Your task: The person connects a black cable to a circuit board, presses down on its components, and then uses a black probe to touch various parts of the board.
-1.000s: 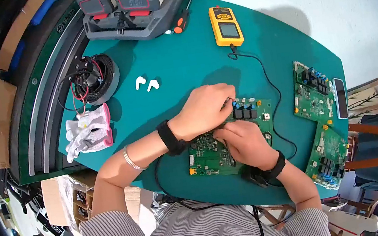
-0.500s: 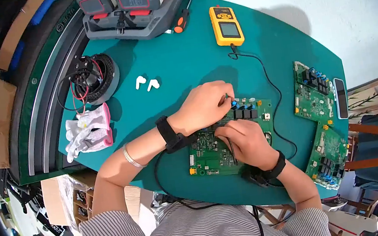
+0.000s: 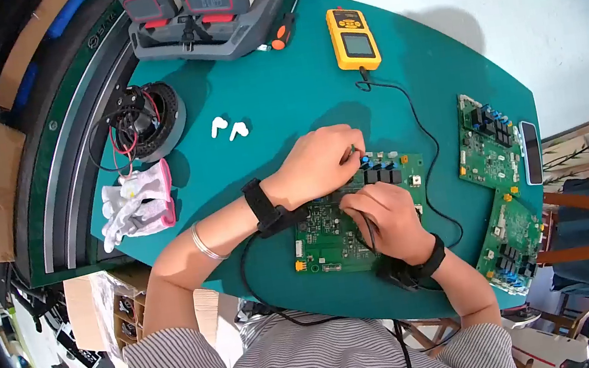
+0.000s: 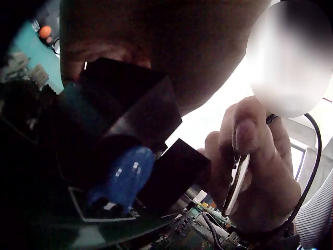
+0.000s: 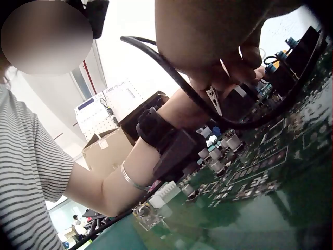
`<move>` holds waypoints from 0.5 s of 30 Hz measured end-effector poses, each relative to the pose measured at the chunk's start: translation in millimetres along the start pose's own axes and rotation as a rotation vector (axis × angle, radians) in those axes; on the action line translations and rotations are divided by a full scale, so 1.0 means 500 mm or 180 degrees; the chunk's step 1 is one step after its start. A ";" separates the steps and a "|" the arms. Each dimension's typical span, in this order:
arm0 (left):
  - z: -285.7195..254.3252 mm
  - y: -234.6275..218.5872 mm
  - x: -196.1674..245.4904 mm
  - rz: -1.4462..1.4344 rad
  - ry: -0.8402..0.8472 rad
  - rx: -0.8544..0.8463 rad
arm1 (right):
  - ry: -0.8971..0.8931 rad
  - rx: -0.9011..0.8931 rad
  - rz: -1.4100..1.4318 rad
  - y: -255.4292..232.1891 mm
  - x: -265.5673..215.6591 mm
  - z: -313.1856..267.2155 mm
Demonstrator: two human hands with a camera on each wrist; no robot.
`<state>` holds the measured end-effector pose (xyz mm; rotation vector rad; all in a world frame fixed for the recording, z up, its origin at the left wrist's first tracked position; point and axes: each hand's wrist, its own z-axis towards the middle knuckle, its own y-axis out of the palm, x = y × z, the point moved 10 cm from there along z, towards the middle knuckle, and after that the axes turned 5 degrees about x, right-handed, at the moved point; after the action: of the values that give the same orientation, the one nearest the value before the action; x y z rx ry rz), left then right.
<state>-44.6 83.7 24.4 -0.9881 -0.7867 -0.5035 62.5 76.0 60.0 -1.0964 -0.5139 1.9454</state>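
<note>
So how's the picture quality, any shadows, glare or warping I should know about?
Head view: brightly lit, but the table bows at its edge and the corners go black; left wrist: left hand in deep shadow beside white glare; right wrist: bright background, circuit board soft in the lower foreground.

Grey-and-white striped short-sleeved shirt [image 3: 312,366], black wrist straps [image 3: 260,204]
Thin silvery bangles [image 3: 207,248] ring the forearm [image 3: 232,230] left of centre; each strap carries a black block [image 5: 179,156]; a black cable [image 3: 407,356] crosses the shirt.
</note>
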 end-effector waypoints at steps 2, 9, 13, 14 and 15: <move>0.000 0.000 0.001 0.0007 0.0016 0.0008 | 0.0000 0.0008 0.0001 0.000 0.000 0.000; 0.001 0.000 0.000 -0.0005 -0.0012 -0.0005 | -0.0008 -0.0226 -0.0149 0.016 0.001 -0.002; 0.000 0.001 0.000 -0.0008 0.0037 0.0012 | -0.0030 -0.0236 -0.0164 0.015 0.000 -0.003; 0.000 0.001 0.000 -0.0008 0.0037 0.0014 | -0.0032 -0.0238 -0.0164 0.015 0.000 -0.003; 0.000 0.001 -0.001 -0.0021 0.0022 0.0012 | -0.0037 -0.0204 -0.0153 0.014 -0.001 -0.002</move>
<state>-44.4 84.1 23.8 -0.9802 -0.7848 -0.5106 60.2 71.5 55.2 -1.1033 -0.6073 1.9061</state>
